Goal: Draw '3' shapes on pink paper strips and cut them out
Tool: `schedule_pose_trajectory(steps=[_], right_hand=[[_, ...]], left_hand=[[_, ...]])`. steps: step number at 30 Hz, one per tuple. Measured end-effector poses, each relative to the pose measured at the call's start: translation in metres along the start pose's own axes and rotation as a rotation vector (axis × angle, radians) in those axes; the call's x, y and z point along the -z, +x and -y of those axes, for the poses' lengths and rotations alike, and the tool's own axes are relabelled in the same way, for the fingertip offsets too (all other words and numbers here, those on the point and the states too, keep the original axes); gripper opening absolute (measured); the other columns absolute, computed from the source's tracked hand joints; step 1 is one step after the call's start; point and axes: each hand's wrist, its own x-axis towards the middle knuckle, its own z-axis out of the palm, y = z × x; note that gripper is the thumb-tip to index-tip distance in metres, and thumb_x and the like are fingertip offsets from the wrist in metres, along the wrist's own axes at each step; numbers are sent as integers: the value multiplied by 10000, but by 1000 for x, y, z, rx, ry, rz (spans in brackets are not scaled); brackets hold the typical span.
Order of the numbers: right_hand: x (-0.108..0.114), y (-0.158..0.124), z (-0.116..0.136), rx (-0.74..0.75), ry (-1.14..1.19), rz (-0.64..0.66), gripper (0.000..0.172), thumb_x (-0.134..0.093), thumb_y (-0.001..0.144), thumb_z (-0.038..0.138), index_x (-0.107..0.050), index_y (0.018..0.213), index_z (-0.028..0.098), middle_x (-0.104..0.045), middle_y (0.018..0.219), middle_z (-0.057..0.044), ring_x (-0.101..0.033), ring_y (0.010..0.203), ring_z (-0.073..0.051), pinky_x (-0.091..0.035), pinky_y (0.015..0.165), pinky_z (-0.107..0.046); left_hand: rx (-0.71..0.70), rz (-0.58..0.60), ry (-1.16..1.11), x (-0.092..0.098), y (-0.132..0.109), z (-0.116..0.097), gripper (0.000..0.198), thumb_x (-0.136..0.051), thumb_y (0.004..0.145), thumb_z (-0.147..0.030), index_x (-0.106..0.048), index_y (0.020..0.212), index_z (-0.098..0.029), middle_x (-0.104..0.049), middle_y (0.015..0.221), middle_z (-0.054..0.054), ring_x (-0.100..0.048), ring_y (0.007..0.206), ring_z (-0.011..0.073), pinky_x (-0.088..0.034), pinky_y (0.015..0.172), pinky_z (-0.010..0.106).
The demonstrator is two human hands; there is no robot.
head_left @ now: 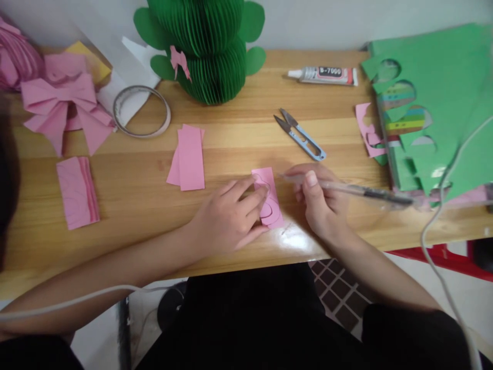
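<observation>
On the wooden table lies a small pink paper strip (274, 209) with curved pen lines drawn on it. My left hand (234, 213) rests over its left side, fingers spread and pressing it flat. Just right of the strip, my right hand (321, 200) grips a clear pen (358, 190), its tip pointing left and slightly apart from the paper. Left of my left hand are two overlapping pink paper strips (191, 159). A folded pink stack (77, 192) with drawn curves sits farther left. Blue thread snips (302, 136) lie with blades apart beyond my right hand.
Along the back stand a green honeycomb paper piece (215, 77) and a glue tube (327, 75). A tape roll (166, 121) and pink paper bow (57, 95) are at left. Green cut sheets (454, 113) lie at right, with a white cable (427, 226) hanging across.
</observation>
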Motion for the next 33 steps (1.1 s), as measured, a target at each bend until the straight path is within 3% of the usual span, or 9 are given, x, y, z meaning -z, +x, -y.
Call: schedule_pose_trajectory(steps=[3, 7, 14, 23, 28, 33], right_hand=[[-1, 2, -1, 24, 22, -17, 325, -503, 986, 430, -685, 811, 225, -648, 708, 2, -599, 615, -116, -486, 585, -276], [-2, 4, 1, 34, 10, 55, 285, -526, 976, 350, -682, 781, 212, -639, 680, 17, -560, 556, -92, -468, 556, -256], [-1, 4, 2, 41, -36, 70, 311, -505, 979, 366, -676, 775, 206, -609, 626, 24, -536, 524, -92, -465, 551, -257], [-1, 5, 5, 80, -13, 148, 314, -501, 985, 367, -677, 777, 212, -670, 670, 5, -607, 584, -111, -497, 572, -259], [-2, 5, 5, 104, 2, 172, 276, -515, 982, 343, -684, 802, 219, -715, 722, 2, -645, 625, -118, -516, 583, -261], [-2, 3, 4, 72, 1, 90, 309, -516, 985, 395, -679, 792, 217, -688, 703, 1, -626, 608, -114, -505, 578, -264]], left_hand=[[8, 18, -18, 2, 1, 0, 387, -581, 961, -350, -641, 1160, -24, -692, 1180, 160, -631, 1118, 341, -546, 901, 450], [20, 9, -46, 2, 1, -1, 350, -556, 971, -308, -645, 1139, -15, -694, 1185, 153, -638, 1116, 361, -553, 912, 462], [7, -1, -25, 3, 2, -1, 334, -540, 975, -321, -676, 1091, -39, -707, 1166, 146, -654, 1093, 351, -570, 892, 449], [-2, -20, -13, 2, 1, -1, 350, -561, 966, -327, -681, 1087, -21, -711, 1149, 148, -658, 1065, 353, -564, 867, 446], [14, 25, 18, 1, 0, -1, 360, -493, 997, -361, -686, 1130, -88, -706, 1180, 114, -642, 1103, 322, -547, 888, 431], [0, -1, 9, 0, 0, -1, 346, -550, 973, -335, -688, 1093, -41, -707, 1173, 129, -638, 1097, 337, -543, 887, 430]])
